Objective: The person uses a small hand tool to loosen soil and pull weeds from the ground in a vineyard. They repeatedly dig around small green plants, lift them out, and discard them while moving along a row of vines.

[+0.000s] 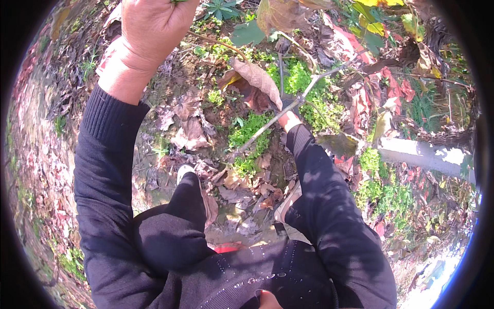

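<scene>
My left hand is raised at the top left, its back towards me and its fingers cut off by the picture's rim; a bit of green shows at its edge. Only the wrist and a small part of my right hand show, behind a bare woody vine stem and a curled dry leaf. Its fingers are hidden, and a dark thing beside it is too covered to name. The stem runs slantwise from the upper right down to the low green weeds.
Dry fallen leaves and weeds cover the soil around my shoes. Yellowing leaves and a thick gnarled vine trunk stand at the right. A pale post lies across the right side.
</scene>
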Demonstrator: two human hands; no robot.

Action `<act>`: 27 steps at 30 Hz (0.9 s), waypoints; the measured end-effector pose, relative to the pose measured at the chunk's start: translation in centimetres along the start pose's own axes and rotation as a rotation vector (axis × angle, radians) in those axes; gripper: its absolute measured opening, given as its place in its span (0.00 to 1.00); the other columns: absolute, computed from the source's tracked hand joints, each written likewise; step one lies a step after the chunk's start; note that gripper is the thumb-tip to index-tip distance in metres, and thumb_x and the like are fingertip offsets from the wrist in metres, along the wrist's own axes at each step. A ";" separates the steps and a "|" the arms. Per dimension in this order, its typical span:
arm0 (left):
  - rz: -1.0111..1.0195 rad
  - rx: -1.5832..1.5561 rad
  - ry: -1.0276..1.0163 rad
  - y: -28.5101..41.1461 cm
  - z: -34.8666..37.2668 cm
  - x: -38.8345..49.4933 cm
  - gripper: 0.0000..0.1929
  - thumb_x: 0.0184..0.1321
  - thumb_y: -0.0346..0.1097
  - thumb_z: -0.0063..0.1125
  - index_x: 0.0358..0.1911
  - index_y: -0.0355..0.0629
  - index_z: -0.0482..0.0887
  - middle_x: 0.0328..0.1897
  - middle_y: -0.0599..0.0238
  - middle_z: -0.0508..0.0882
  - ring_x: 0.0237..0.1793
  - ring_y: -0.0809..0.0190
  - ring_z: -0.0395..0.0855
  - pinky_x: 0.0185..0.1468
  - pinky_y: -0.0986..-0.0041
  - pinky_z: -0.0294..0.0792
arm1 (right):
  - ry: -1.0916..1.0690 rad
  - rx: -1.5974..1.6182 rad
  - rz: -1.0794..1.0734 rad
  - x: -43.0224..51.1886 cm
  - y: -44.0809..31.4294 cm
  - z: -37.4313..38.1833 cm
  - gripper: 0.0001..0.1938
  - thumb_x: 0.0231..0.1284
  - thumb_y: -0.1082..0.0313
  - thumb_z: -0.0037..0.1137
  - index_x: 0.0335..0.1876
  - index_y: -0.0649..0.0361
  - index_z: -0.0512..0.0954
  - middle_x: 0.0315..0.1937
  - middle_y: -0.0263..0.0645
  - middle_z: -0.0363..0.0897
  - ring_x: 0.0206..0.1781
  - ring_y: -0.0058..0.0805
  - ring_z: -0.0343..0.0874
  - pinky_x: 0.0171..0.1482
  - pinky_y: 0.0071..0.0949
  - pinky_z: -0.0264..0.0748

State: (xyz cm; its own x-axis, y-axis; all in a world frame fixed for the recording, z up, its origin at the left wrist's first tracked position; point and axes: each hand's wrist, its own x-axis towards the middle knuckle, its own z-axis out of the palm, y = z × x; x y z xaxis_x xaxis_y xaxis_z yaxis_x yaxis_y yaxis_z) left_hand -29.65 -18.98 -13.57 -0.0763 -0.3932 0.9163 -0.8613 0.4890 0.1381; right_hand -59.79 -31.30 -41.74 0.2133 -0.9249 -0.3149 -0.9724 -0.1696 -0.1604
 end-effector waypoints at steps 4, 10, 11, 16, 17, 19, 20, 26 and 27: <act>0.062 0.012 0.038 1.0 -0.3 0.5 0.14 0.50 0.25 0.47 0.41 0.35 0.77 0.31 0.51 0.78 0.31 0.47 0.76 0.37 0.66 0.68 | -0.123 -0.254 -0.239 -7.6 1.3 4.0 0.16 0.62 0.62 0.39 0.50 0.62 0.72 0.41 0.51 0.78 0.45 0.44 0.78 0.47 0.37 0.73; 0.001 -0.007 0.025 2.6 -1.7 1.0 0.15 0.50 0.26 0.47 0.43 0.34 0.77 0.36 0.47 0.79 0.37 0.44 0.78 0.43 0.66 0.70 | -0.189 0.175 0.164 -21.3 0.8 5.9 0.18 0.61 0.54 0.38 0.44 0.58 0.74 0.40 0.54 0.78 0.44 0.53 0.77 0.45 0.47 0.72; 0.003 -0.003 0.034 2.8 -2.0 1.2 0.16 0.49 0.26 0.47 0.43 0.34 0.77 0.37 0.46 0.79 0.38 0.43 0.78 0.44 0.66 0.70 | -0.226 0.173 0.187 -22.7 0.8 5.5 0.17 0.61 0.55 0.37 0.45 0.57 0.74 0.40 0.53 0.78 0.44 0.51 0.77 0.44 0.46 0.73; -0.024 0.141 -0.034 3.7 -3.2 1.3 0.21 0.46 0.29 0.48 0.48 0.34 0.75 0.42 0.44 0.78 0.44 0.42 0.77 0.48 0.62 0.70 | -0.306 0.109 0.037 -25.1 2.2 1.6 0.17 0.58 0.55 0.44 0.44 0.57 0.76 0.41 0.51 0.78 0.45 0.50 0.76 0.47 0.41 0.72; -0.002 0.181 0.005 4.1 -3.3 1.3 0.21 0.46 0.29 0.48 0.48 0.34 0.74 0.42 0.44 0.78 0.43 0.42 0.77 0.48 0.62 0.70 | -0.248 0.172 0.016 -24.8 2.7 0.7 0.16 0.57 0.55 0.45 0.41 0.58 0.77 0.40 0.50 0.78 0.45 0.50 0.76 0.47 0.40 0.72; -0.001 0.205 0.030 5.3 -3.8 1.3 0.20 0.47 0.29 0.48 0.48 0.34 0.74 0.41 0.44 0.79 0.43 0.42 0.77 0.47 0.61 0.70 | -0.146 0.058 -0.032 -24.3 3.0 -0.6 0.17 0.58 0.54 0.46 0.42 0.59 0.78 0.40 0.51 0.78 0.46 0.50 0.76 0.46 0.40 0.71; -0.016 0.192 0.024 6.0 -4.0 1.4 0.20 0.47 0.29 0.48 0.48 0.35 0.74 0.41 0.44 0.79 0.43 0.42 0.77 0.47 0.61 0.70 | -0.056 0.378 0.074 -24.8 3.6 -1.2 0.17 0.58 0.54 0.47 0.45 0.58 0.78 0.41 0.49 0.78 0.45 0.48 0.77 0.46 0.38 0.71; -0.286 0.171 -0.097 11.1 -6.0 2.4 0.14 0.52 0.30 0.46 0.43 0.38 0.76 0.39 0.45 0.78 0.42 0.43 0.76 0.45 0.62 0.70 | -0.211 0.664 0.244 -25.6 4.0 -2.6 0.19 0.51 0.50 0.51 0.37 0.59 0.80 0.37 0.51 0.79 0.43 0.49 0.77 0.43 0.40 0.72; -0.240 0.201 -0.064 11.9 -6.4 2.7 0.14 0.53 0.30 0.46 0.43 0.38 0.75 0.39 0.45 0.78 0.42 0.43 0.76 0.45 0.62 0.69 | -0.245 0.540 0.175 -25.5 4.2 -2.5 0.19 0.51 0.50 0.51 0.38 0.58 0.80 0.37 0.51 0.79 0.43 0.49 0.77 0.44 0.40 0.72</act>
State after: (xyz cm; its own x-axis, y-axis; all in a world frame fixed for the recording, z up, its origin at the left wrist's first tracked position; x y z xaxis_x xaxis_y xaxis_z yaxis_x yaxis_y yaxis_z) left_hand -36.87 -9.29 -7.08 0.1154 -0.5302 0.8400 -0.9401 0.2148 0.2648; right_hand -69.57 -9.29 -32.03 0.1328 -0.8077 -0.5744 -0.8234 0.2326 -0.5176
